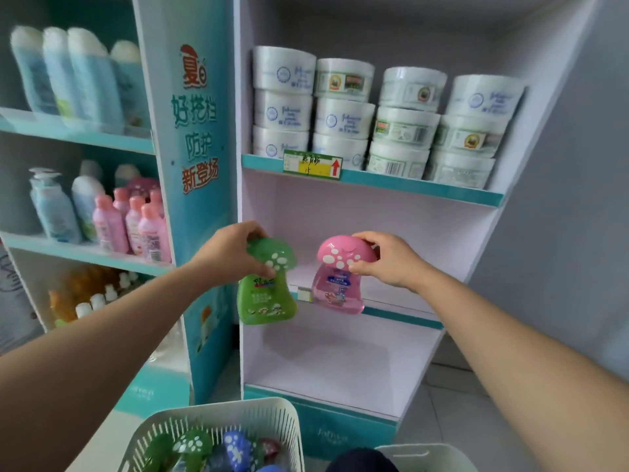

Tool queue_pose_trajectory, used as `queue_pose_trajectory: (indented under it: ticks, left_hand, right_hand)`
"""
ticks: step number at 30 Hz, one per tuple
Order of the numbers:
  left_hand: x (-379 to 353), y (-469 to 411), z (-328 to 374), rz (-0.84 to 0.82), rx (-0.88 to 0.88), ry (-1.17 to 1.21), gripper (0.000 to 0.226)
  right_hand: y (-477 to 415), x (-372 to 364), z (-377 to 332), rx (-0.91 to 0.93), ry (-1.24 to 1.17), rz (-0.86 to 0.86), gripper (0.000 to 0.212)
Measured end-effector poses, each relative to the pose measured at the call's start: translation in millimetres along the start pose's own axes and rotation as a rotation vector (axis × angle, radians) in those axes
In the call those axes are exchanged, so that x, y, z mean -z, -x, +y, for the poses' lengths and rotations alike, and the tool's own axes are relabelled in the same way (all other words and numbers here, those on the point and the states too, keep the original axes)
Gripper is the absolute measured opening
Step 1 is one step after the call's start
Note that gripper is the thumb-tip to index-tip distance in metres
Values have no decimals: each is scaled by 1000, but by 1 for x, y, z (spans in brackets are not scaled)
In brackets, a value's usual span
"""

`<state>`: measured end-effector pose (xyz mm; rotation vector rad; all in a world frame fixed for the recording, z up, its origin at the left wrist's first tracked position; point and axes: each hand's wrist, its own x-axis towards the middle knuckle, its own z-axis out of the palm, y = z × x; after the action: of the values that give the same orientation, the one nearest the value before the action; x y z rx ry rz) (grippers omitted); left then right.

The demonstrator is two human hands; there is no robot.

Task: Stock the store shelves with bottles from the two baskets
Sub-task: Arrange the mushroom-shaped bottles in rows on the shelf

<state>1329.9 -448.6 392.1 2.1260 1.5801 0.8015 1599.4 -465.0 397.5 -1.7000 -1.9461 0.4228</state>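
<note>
Two mushroom-capped plastic bottles are held in the air in front of the pale middle shelf (408,233) of a white-and-teal display unit; the left hand (228,253) has its fingers curled round the spotted cap of the green bottle (265,294); the right hand (388,260) has its fingers clamped on the spotted cap of the pink translucent bottle (337,287); the two bottles hang side by side, apart from each other. Twelve white round tubs (343,117) stand on the shelf above, in four stacks of three. Two white slotted plastic baskets sit below; the nearer basket (211,420) holds more mushroom caps, at least two green and one blue, the rest hidden; the second basket (425,453) shows only its rim.
</note>
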Motion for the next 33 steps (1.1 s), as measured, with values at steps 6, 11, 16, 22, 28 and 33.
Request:
queue_pose_trajectory:
  ticks: [6,11,16,22,28,33]
  left_hand:
    - [-16,-36,30,32,-53,39,60]
    - [-30,-66,43,36,-76,66,59]
    - [-37,-96,50,60,-101,94,63]
    - [-49,-122,51,52,-121,100,64]
    - [-59,-132,44,17,-112,107,61]
    - [-64,-137,38,13,-112,99,60]
  right_hand:
    - [-16,29,32,-82,102,78,60]
    - [-37,42,59,-168,120,144,56]
    - [-65,47,76,-210,157,201,49]
    - [-83,41,96,-247,180,188,49]
    - [-92,32,112,-274,159,141,50]
    - [-94,29,119,-308,305,103,57]
